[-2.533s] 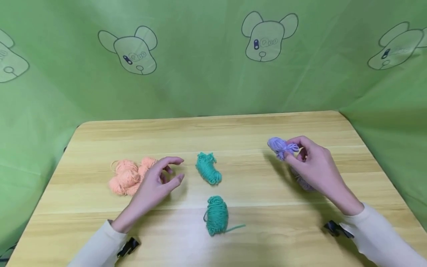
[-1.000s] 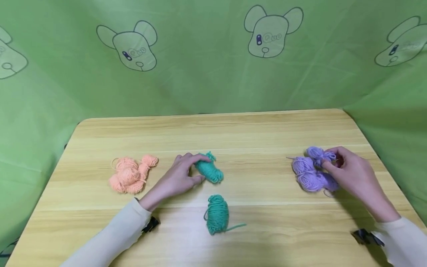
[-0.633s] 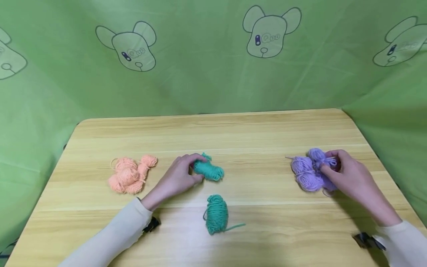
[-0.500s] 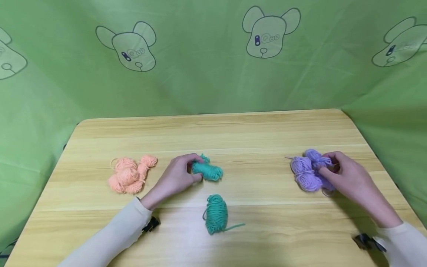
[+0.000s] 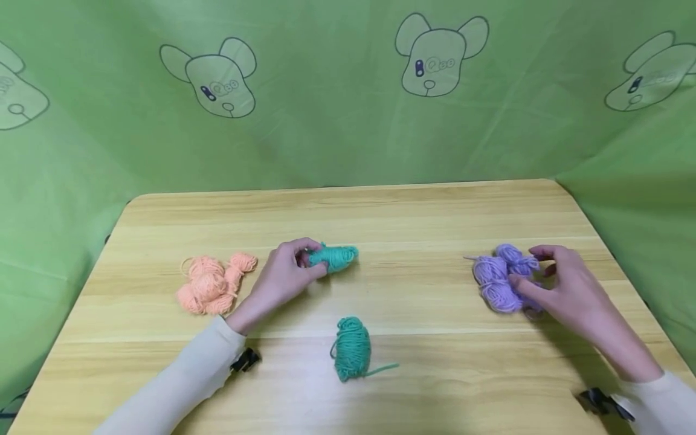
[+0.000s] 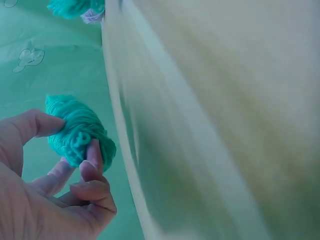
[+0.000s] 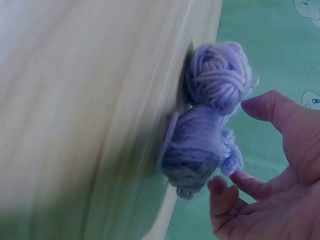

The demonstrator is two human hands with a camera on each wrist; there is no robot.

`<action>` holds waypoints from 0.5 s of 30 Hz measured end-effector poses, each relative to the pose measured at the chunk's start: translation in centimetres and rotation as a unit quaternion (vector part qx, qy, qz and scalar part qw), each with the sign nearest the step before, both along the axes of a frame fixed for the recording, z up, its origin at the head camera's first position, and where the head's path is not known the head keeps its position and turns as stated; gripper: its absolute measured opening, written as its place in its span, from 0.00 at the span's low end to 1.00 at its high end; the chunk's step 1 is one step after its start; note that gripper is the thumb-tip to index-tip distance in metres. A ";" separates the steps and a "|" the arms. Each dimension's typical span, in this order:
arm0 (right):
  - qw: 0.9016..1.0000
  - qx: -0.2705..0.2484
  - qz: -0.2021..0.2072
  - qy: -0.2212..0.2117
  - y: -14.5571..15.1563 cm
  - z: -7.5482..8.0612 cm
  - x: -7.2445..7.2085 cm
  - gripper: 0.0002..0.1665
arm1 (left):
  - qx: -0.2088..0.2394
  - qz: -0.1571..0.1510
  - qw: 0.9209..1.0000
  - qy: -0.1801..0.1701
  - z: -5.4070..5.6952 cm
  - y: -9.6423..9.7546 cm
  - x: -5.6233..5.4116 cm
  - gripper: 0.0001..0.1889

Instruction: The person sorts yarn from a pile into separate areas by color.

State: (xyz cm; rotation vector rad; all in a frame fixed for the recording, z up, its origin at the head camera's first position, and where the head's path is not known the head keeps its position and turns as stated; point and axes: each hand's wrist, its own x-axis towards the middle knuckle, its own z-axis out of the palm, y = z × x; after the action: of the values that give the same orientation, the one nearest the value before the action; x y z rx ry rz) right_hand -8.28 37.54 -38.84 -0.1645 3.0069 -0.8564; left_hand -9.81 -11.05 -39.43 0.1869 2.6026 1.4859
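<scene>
My left hand (image 5: 284, 273) pinches a small green skein of yarn (image 5: 339, 258) between thumb and fingers and holds it above the table, its looped end facing the palm in the left wrist view. On the right lies a heap of purple yarn skeins (image 5: 496, 289), with a small one on top. My right hand (image 5: 571, 296) is spread beside that heap, thumb and fingers apart; in the right wrist view, the fingertips are close to the purple yarn (image 7: 220, 75) and grip none of it. A second green skein (image 5: 353, 350) lies front centre, its loose tail pointing right.
Several peach yarn skeins (image 5: 208, 287) are heaped at the left, near my left wrist. The wooden table (image 5: 435, 368) has rounded back corners. A green cloth (image 5: 337, 133) with mouse-head drawings hangs behind and around it.
My right hand carried the small purple skein rightward onto the purple heap and has let it go. My left hand reached the back green skein, gripped it, turned it and lifted it.
</scene>
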 end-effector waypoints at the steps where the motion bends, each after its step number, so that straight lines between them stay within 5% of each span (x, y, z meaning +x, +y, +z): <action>1: 1.000 -0.001 -0.005 0.012 -0.2 0.1 0.2 0.46 | 0.002 0.005 1.000 0.001 0.1 0.0 -0.1 0.19; 8: 0.991 -0.021 -0.024 0.133 -2.0 1.0 1.0 0.33 | 0.046 0.039 0.998 -0.002 0.6 0.4 -1.4 0.19; 15: 0.977 -0.075 0.038 0.194 -4.9 1.5 1.3 0.23 | 0.069 0.070 0.995 -0.002 0.7 0.8 -2.9 0.19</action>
State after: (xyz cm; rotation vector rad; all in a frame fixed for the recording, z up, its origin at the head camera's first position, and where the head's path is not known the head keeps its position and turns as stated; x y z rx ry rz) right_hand -6.94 32.66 -37.35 -0.5017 3.2539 -1.1670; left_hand -12.73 -10.28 -38.76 0.0173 2.5577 1.7123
